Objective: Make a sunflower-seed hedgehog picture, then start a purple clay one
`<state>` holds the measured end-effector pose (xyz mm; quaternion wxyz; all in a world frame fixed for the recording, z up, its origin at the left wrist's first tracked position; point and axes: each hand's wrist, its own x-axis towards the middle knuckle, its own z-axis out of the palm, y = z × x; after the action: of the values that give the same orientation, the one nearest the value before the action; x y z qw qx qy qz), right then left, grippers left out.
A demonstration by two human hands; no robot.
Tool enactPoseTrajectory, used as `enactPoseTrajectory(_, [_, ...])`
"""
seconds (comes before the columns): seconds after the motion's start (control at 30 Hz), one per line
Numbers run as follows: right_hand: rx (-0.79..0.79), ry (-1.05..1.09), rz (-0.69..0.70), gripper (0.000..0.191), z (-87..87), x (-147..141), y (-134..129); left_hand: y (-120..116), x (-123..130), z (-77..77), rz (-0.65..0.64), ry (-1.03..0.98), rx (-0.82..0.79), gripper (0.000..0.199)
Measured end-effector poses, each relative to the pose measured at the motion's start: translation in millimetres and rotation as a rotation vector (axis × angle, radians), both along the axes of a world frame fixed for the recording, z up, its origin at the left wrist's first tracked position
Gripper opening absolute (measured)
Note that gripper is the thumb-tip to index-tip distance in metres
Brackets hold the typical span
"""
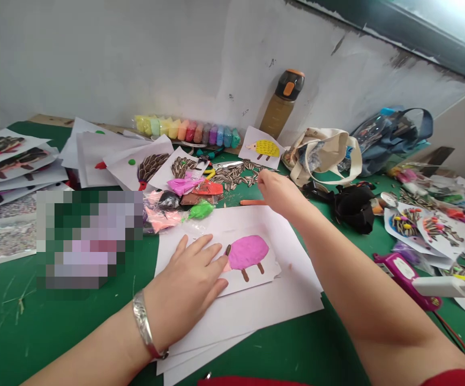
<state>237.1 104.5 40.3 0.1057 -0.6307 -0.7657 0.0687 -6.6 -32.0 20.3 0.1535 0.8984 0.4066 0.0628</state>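
My left hand (190, 281), a silver bracelet at its wrist, lies flat on a white card (216, 289) with fingers spread. The card bears a purple clay animal body (249, 252) with brown legs and a pinkish head partly under my fingertips. Stretched past the card, my right hand (276, 188) is at the edge of a pile of striped sunflower seeds (232, 176). Its fingers are curled and turned away, so anything in them is hidden. An orange stick-like tool (252, 202) lies just left of that hand. White sheets (232, 327) lie under the card.
Packets of coloured clay (194, 195) lie beyond my left hand. At the wall stand a bottle (281, 104), a yellow hedgehog picture (262, 147) and a row of clay packs (188, 131). Rightward are a cloth bag (324, 153), a black pouch (353, 206) and a magenta device (405, 276).
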Motion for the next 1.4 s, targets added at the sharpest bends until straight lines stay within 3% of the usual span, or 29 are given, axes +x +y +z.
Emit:
enactPoseTrajectory(0.1, [0.062,0.242,-0.002,0.015,9.5,-7.5,-45.2,0.1,0.7,2.4,-0.002,-0.007,0.002,0.025])
enactPoseTrajectory(0.23, [-0.184,0.484,0.137,0.017,-0.5,-16.8,-97.4,-0.5,1.7,2.4,-0.016,0.009,0.021,0.024])
enactPoseTrajectory(0.33, [-0.264,0.554,0.203,0.02,-11.6,-21.7,-113.3,-1.4,1.8,1.0,-0.027,0.03,0.038,0.025])
enactPoseTrajectory(1.2, [-0.142,0.366,0.367,0.027,-25.3,-32.8,-117.1,-2.3,1.4,-4.6,-0.027,0.019,0.097,0.029])
enactPoseTrajectory(1.4, [-0.076,0.288,0.462,0.028,-31.8,-32.8,-114.4,-2.4,0.7,-5.9,-0.028,0.025,0.098,0.03])
